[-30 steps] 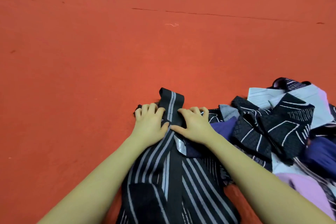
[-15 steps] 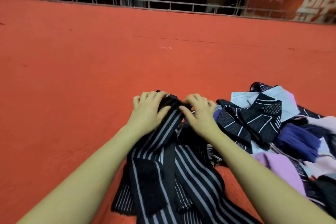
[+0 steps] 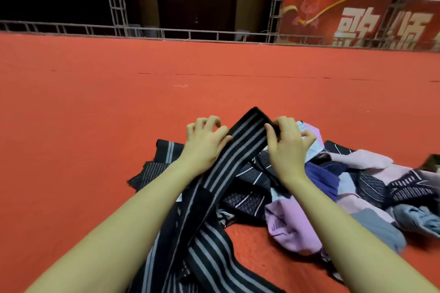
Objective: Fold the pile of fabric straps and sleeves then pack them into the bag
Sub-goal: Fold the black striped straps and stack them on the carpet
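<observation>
The red floor (image 3: pixel 95 126) lies open to the left and ahead as far as the metal railing (image 3: pixel 166 33). To the right, the fabric pile (image 3: pixel 345 192) blocks the way, and striped straps (image 3: pixel 204 252) cover the near floor between both forearms.

Red carpet (image 3: pixel 95 114) runs back to a metal rail (image 3: pixel 166 34); behind the rail, right, hangs a red banner (image 3: pixel 357 19).

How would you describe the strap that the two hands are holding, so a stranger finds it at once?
Start at the fabric pile on the red carpet. At its left edge, the left hand and right hand lift the black strap. Only it is raised, with grey lengthwise stripes.
</observation>
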{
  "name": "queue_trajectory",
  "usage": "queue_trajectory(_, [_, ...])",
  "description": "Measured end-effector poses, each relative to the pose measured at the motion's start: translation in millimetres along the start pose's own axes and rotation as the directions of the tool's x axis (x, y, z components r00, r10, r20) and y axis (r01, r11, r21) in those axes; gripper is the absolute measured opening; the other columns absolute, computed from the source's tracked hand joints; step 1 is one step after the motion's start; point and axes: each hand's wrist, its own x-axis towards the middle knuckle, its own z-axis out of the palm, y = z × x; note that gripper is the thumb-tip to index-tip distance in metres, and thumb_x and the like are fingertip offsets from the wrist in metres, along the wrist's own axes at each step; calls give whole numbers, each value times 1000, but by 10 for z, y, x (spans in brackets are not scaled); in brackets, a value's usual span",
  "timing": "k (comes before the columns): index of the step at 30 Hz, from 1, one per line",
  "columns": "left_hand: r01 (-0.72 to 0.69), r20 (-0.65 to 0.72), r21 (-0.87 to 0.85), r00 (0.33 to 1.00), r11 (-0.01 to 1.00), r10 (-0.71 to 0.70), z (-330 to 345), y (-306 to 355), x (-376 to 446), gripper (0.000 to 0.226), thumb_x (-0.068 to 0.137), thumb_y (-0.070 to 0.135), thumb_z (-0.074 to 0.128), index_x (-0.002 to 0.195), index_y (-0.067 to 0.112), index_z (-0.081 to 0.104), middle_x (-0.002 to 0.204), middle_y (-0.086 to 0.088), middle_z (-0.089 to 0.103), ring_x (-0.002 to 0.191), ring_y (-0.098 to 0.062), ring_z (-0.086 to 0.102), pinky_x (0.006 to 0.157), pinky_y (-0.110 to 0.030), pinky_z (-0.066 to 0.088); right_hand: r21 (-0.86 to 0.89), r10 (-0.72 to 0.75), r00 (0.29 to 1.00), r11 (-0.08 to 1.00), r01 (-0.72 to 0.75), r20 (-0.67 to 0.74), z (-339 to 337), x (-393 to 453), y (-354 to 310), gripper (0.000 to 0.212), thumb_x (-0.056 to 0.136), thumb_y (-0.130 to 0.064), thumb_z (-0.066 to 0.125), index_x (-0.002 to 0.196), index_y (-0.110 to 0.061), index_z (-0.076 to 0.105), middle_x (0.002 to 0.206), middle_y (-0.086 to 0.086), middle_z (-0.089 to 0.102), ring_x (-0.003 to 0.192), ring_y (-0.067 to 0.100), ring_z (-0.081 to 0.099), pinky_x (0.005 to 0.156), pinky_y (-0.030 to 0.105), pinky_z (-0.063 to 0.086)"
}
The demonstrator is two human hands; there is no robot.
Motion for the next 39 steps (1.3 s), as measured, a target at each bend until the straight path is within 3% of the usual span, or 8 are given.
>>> queue_trajectory(4, [-68,88,44,994,997,64,105,142,216,47,96,47,31,98,13,63,118,-10,52,108,-36,44,87,-42,23,-93,40,999,995,-40,0,-52,30,206,20,90,-32,50,86,-15,60,86,2,58,81,27,54,71,30,12])
queue_trajectory(9, [95,207,56,973,994,-105,281,65,-95,36,99,44,39,110,18,61,127,2,44,119,-23,33,93,-36,16,-113,35,975,993,-10,221,81,-239,233,15,87,-32,61,91,-17,64,96,2,59,92,29,50,72,29,9])
queue_trajectory(15, [249,215,-84,950,965,-226,18,-103,-677,36,96,34,51,130,24,48,131,1,41,124,-21,32,99,-36,18,-16,-28,901,999,38,433,85,-613,-92,55,84,-53,42,133,-29,51,138,-4,45,124,21,37,98,38,18])
queue_trajectory(21, [46,134,-237,991,971,-14,-401,-187,-1335,33,94,47,43,104,26,66,121,13,53,121,-11,36,90,-25,12,185,-247,865,966,182,437,-113,-1055,-491,46,87,-52,40,120,-27,60,119,-11,58,110,6,43,80,25,13])
queue_trajectory(25, [-119,135,-236,979,964,153,-574,-120,-1768,47,88,55,39,114,24,63,127,7,54,122,-10,37,94,-30,17,285,-296,841,942,178,453,-301,-1353,-675,37,87,-49,43,109,-26,62,106,-21,59,100,2,53,81,27,16])
queue_trajectory(28, [-262,224,-47,938,964,265,-571,-132,-2071,54,86,55,45,130,26,53,141,0,46,128,-18,32,96,-40,26,317,-336,817,927,199,468,-442,-1585,-780,35,88,-49,43,105,-24,60,103,-16,62,97,6,55,81,29,18])
queue_trajectory(36, [92,302,214,941,972,-156,-479,-193,-2415,73,85,50,62,145,19,33,142,-3,40,128,-26,33,100,-40,23,263,-459,644,886,382,611,-650,-2142,-962,48,82,-66,44,96,-25,64,102,-12,60,100,14,52,84,28,14])
queue_trajectory(39, [-30,180,92,984,995,13,-459,-183,-2569,61,79,26,68,136,20,46,139,-7,44,123,-28,35,95,-46,32,243,-460,595,879,412,659,-681,-2257,-928,59,78,-73,44,101,-23,66,111,-9,59,106,16,49,90,31,15])
